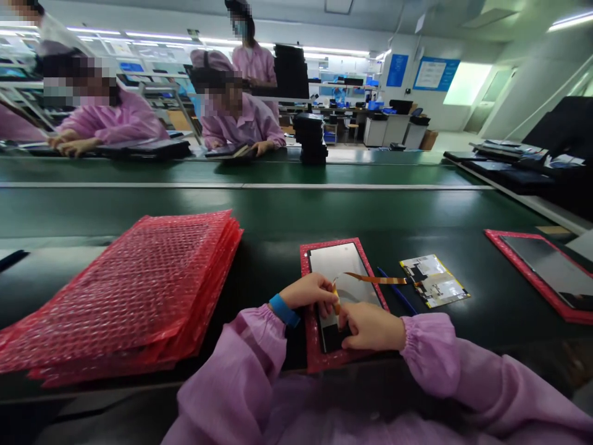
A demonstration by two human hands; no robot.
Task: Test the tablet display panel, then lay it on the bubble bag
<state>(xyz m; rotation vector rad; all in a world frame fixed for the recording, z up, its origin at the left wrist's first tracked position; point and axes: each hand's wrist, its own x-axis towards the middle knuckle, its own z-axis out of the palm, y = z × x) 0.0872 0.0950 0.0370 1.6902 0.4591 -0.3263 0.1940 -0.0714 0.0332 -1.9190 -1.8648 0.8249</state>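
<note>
Screen panel [337, 254], pale side up on a red bubble sheet [313, 363], has both hands over it. The left hand [308, 292] pinches a small yellowish strip [336, 295], seemingly to steady it; the right hand [374, 327] has its fingertips bunched beside it, though I can't tell whether they grip. Right of the panel, an orange ribbon cable [382, 280] reaches 1 flat, silvery board [436, 281], probably kept near to spare the cable strain. A slim blue tool [402, 298] lies between them on the smooth, dark table [264, 266]. Left of the panel sits piled, dimpled bubble wrap [130, 284], likely cushioning; well to its right, 1 glossy panel [546, 262] rests on similar wrap.
</note>
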